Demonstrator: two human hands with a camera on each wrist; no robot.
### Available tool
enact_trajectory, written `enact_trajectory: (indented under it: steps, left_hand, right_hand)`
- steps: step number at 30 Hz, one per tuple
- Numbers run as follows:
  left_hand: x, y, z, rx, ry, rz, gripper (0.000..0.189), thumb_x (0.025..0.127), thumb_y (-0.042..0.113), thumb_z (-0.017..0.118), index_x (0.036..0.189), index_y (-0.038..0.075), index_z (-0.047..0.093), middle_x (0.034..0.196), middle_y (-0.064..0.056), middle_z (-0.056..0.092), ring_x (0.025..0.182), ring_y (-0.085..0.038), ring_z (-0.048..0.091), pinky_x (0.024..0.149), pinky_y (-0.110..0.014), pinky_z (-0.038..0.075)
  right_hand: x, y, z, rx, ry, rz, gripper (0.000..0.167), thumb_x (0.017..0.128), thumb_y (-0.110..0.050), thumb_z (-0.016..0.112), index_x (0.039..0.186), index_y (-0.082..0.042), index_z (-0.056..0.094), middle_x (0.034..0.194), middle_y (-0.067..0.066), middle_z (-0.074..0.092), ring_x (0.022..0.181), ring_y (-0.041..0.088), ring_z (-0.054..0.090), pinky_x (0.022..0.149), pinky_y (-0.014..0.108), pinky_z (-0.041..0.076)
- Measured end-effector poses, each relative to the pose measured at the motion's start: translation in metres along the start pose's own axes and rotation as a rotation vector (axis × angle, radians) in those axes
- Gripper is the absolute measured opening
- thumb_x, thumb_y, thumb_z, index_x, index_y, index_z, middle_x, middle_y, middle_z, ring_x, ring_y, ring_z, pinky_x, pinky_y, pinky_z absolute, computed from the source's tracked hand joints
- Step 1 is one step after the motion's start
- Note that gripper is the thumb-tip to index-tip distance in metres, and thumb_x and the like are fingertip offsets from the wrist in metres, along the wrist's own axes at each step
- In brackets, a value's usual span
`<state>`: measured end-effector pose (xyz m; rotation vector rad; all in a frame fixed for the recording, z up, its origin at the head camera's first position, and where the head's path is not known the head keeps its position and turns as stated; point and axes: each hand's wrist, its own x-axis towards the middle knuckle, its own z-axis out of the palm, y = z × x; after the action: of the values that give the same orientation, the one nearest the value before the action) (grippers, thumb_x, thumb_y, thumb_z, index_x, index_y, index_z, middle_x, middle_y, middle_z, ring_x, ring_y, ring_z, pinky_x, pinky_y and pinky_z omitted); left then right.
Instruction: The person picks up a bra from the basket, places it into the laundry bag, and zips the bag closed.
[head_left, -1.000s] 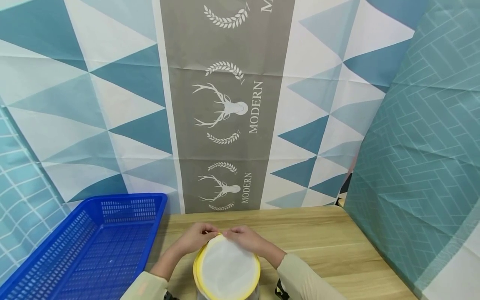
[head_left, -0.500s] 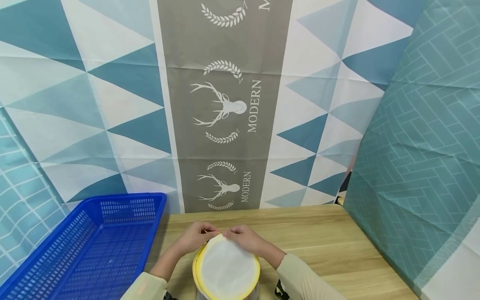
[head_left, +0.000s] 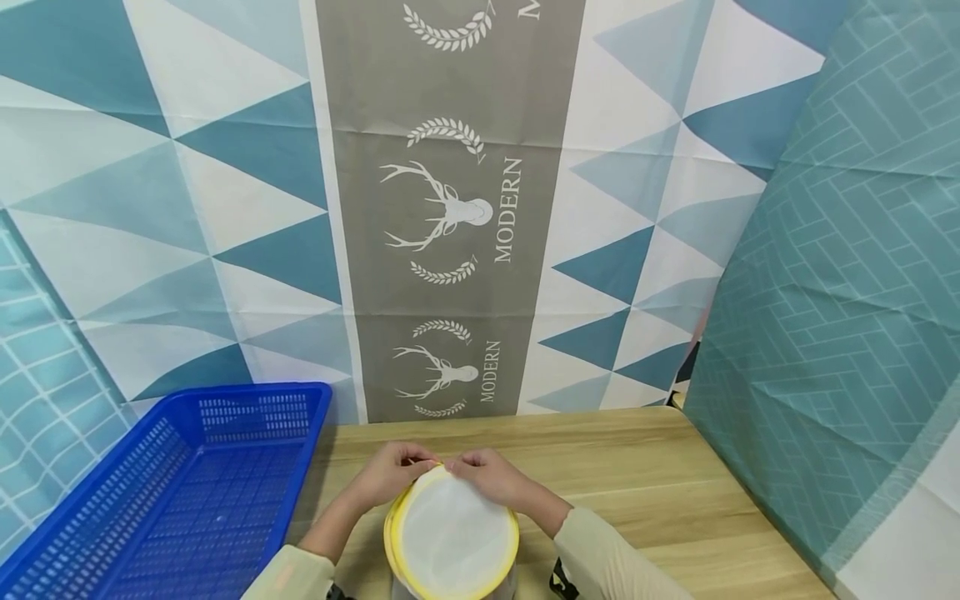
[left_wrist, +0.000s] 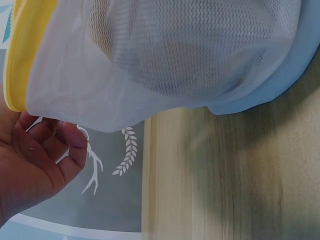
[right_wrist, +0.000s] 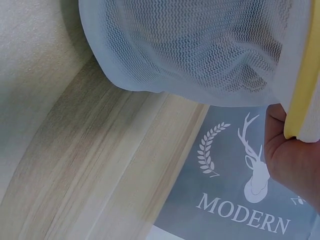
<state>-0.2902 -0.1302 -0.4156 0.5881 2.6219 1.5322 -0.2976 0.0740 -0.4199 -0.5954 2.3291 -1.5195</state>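
A round mesh laundry bag point(head_left: 459, 533) with a white top panel and yellow trim stands on the table, near the bottom of the head view. My left hand point(head_left: 393, 477) pinches the yellow edge at the bag's far side. Just to its right, my right hand point(head_left: 498, 483) pinches the same edge between thumb and curled fingers. Through the white mesh point(left_wrist: 200, 55) in the left wrist view, something brownish and dark shows, its kind unclear. The yellow rim point(right_wrist: 302, 80) runs into the right hand in the right wrist view. What lies between the fingertips is too small to make out.
A blue plastic basket point(head_left: 303, 467) with perforated walls stands left of the bag. The wooden table point(head_left: 622, 467) ends at a patterned wall covering point(head_left: 442, 283) behind, and a teal sheet point(head_left: 840, 333) hangs along the right side.
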Motion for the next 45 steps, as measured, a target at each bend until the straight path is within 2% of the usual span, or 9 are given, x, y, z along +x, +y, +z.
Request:
enact_trajectory:
  steps: [8,19,26,40,45]
  left_hand:
    - [-0.0001,-0.0009,-0.0005,-0.011,0.01,0.019,0.019,0.091,0.019,0.06,0.096,0.003,0.07,0.086,-0.007,0.067,0.068,-0.012,0.054,0.057,-0.022,0.047]
    - [-0.0007,0.0008,0.0,-0.011,0.023,0.011,0.02,0.091,0.019,0.06,0.096,0.003,0.07,0.087,-0.007,0.067,0.068,-0.012,0.053,0.057,-0.021,0.046]
    - [-0.001,-0.001,0.0006,-0.016,0.033,0.016,0.02,0.092,0.019,0.059,0.097,0.004,0.07,0.089,-0.007,0.068,0.068,-0.011,0.053,0.057,-0.021,0.046]
    - [0.0003,-0.0035,0.0006,-0.009,0.011,0.013,0.019,0.092,0.019,0.059,0.096,0.004,0.07,0.09,-0.007,0.068,0.072,-0.011,0.058,0.06,-0.022,0.049]
    - [-0.0008,-0.0049,0.0009,-0.017,0.01,0.036,0.021,0.092,0.02,0.059,0.095,0.003,0.07,0.089,-0.006,0.069,0.073,-0.01,0.058,0.061,-0.022,0.048]
  right_hand:
    - [-0.001,-0.0017,0.0008,0.001,-0.003,-0.009,0.032,0.096,-0.032,0.051,0.098,-0.007,0.07,0.078,0.002,0.066,0.054,0.008,0.056,0.049,0.022,0.047]
    - [-0.0007,-0.0003,0.0002,0.006,0.001,-0.015,0.031,0.096,-0.031,0.051,0.092,-0.006,0.069,0.076,0.001,0.065,0.052,0.008,0.054,0.047,0.022,0.045]
    - [-0.0025,-0.0023,-0.0005,0.007,-0.002,-0.02,0.032,0.097,-0.032,0.05,0.095,-0.007,0.07,0.075,0.002,0.064,0.052,0.008,0.055,0.047,0.023,0.046]
    - [-0.0026,-0.0019,-0.0017,0.007,-0.013,-0.015,0.031,0.097,-0.031,0.05,0.097,-0.007,0.07,0.078,0.003,0.066,0.053,0.008,0.056,0.048,0.022,0.047]
    - [-0.0016,0.0005,-0.0016,0.013,-0.015,-0.011,0.03,0.097,-0.03,0.051,0.098,-0.007,0.07,0.08,0.004,0.067,0.054,0.008,0.057,0.049,0.022,0.048]
